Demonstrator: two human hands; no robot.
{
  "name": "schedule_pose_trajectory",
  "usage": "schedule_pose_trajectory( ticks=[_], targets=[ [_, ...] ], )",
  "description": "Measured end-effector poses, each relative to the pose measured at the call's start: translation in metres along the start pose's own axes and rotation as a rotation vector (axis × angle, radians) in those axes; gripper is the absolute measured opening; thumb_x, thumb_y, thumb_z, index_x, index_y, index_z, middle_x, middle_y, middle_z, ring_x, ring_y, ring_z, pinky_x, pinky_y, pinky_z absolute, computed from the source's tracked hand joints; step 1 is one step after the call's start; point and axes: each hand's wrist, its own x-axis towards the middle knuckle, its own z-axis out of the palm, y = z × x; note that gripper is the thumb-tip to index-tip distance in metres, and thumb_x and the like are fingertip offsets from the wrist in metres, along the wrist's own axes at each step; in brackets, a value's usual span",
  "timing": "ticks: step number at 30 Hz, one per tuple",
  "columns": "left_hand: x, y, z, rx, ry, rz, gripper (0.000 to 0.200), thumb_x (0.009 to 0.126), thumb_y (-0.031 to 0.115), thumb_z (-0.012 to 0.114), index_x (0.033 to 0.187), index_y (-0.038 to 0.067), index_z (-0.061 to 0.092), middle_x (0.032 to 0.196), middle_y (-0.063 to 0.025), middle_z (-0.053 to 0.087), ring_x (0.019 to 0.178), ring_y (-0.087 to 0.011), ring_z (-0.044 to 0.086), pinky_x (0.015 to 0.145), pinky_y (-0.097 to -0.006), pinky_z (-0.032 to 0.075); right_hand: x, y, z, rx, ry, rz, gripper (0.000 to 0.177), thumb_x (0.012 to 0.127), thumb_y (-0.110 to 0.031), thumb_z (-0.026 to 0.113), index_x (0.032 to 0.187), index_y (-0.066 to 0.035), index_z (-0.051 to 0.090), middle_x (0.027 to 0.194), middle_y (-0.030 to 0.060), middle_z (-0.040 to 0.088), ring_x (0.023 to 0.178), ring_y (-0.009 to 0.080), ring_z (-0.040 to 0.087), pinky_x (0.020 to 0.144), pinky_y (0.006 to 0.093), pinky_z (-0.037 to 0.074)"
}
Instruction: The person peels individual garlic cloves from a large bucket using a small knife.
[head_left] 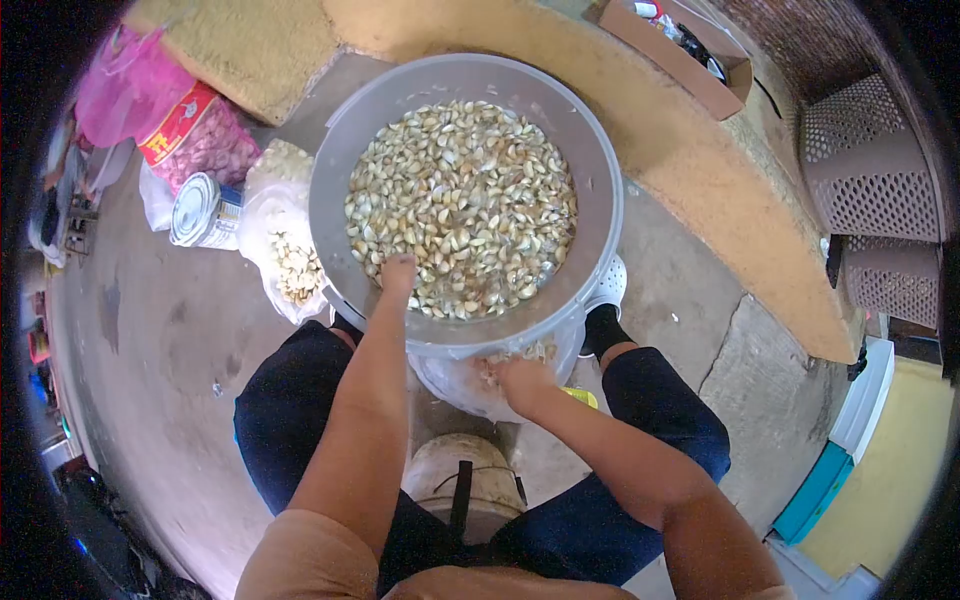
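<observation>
A large grey plastic basin [600, 170] stands on the floor between my knees, filled with garlic cloves [460, 200] soaking in water. My left hand [397, 272] dips into the near side of the basin, its fingers closed among the cloves. My right hand [520, 382] is below the basin's near rim, over a clear plastic bag [455, 385] that holds a few peeled cloves; its fingers are curled and pinched as if on a clove, though the clove itself is hidden.
At the left lie a plastic bag of peeled cloves [285, 260], a tin can [200, 210], a red-labelled net sack of garlic [205, 140] and a pink bag [125, 85]. A cardboard box [690, 60] sits on the raised step. A small stool [460, 480] is under me.
</observation>
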Motion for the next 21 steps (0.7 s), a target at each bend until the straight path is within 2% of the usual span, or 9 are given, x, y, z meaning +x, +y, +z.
schedule_pose_trajectory(
  ticks=[2,5,8,13,14,15,18,21],
  targets=[
    [-0.001,0.006,0.013,-0.442,0.12,-0.385,0.018,0.075,0.016,0.052,0.082,0.004,0.063,0.079,-0.0143,0.062,0.075,-0.0247,0.059,0.069,-0.0326,0.044,0.004,0.0,-0.002,-0.011,-0.119,0.038,0.028,0.075,-0.011,0.05,0.103,-0.009,0.055,0.094,0.0144,0.06,0.084,0.0271,0.06,0.069,0.0387,0.049],
    [-0.009,0.034,0.001,-0.389,0.227,-0.385,0.018,0.073,0.016,0.052,0.081,0.003,0.063,0.08,-0.0134,0.061,0.075,-0.0231,0.058,0.069,-0.0316,0.043,0.003,-0.001,-0.002,-0.059,-0.225,0.093,0.032,0.076,-0.009,0.045,0.107,-0.011,0.052,0.092,0.0153,0.061,0.084,0.027,0.06,0.071,0.0388,0.048],
    [0.017,0.002,0.023,-0.417,0.17,-0.323,0.021,0.071,0.015,0.054,0.086,0.003,0.062,0.081,-0.0137,0.06,0.078,-0.0253,0.057,0.071,-0.033,0.043,0.003,-0.003,-0.007,-0.064,-0.226,0.065,0.029,0.076,-0.01,0.045,0.104,-0.007,0.053,0.093,0.0154,0.06,0.085,0.0266,0.06,0.073,0.0403,0.046],
    [0.003,0.065,0.001,-0.059,0.128,-0.184,0.035,0.064,0.02,0.063,0.097,0.008,0.059,0.098,-0.0163,0.054,0.091,-0.0296,0.053,0.079,-0.035,0.042,0.014,-0.001,0.019,-0.02,-0.19,-0.115,0.03,0.074,-0.009,0.045,0.102,-0.004,0.053,0.09,0.0165,0.06,0.081,0.0293,0.06,0.071,0.0421,0.046],
    [0.001,0.075,0.0,0.006,0.122,-0.145,0.039,0.063,0.021,0.064,0.099,0.009,0.058,0.102,-0.0167,0.053,0.094,-0.0303,0.051,0.081,-0.0353,0.041,0.013,-0.003,0.015,0.006,-0.172,-0.093,0.029,0.073,-0.009,0.045,0.101,-0.003,0.053,0.088,0.0167,0.06,0.08,0.0297,0.06,0.07,0.0425,0.047],
    [0.003,0.072,0.007,0.045,0.077,-0.156,0.045,0.061,0.022,0.067,0.103,0.01,0.056,0.111,-0.0168,0.046,0.101,-0.0304,0.047,0.085,-0.0356,0.039,0.009,-0.008,0.007,0.033,-0.155,-0.071,0.029,0.072,-0.008,0.045,0.099,-0.003,0.054,0.087,0.0169,0.061,0.079,0.0301,0.06,0.07,0.043,0.047],
    [0.001,0.077,0.01,0.108,-0.073,-0.079,0.05,0.059,0.021,0.068,0.106,0.009,0.054,0.111,-0.0163,0.045,0.102,-0.03,0.046,0.087,-0.0365,0.038,0.0,-0.016,-0.01,0.044,-0.151,-0.059,0.026,0.071,-0.008,0.046,0.095,-0.002,0.054,0.082,0.0181,0.061,0.076,0.0315,0.06,0.067,0.0438,0.047],
    [0.003,0.077,0.015,0.12,-0.114,-0.137,0.05,0.058,0.021,0.07,0.104,0.009,0.054,0.112,-0.0159,0.045,0.101,-0.0293,0.047,0.085,-0.0358,0.039,0.001,-0.015,-0.009,0.048,-0.161,-0.076,0.023,0.071,-0.008,0.046,0.091,0.0,0.054,0.079,0.0191,0.06,0.074,0.0326,0.06,0.065,0.0434,0.048]
  ],
)
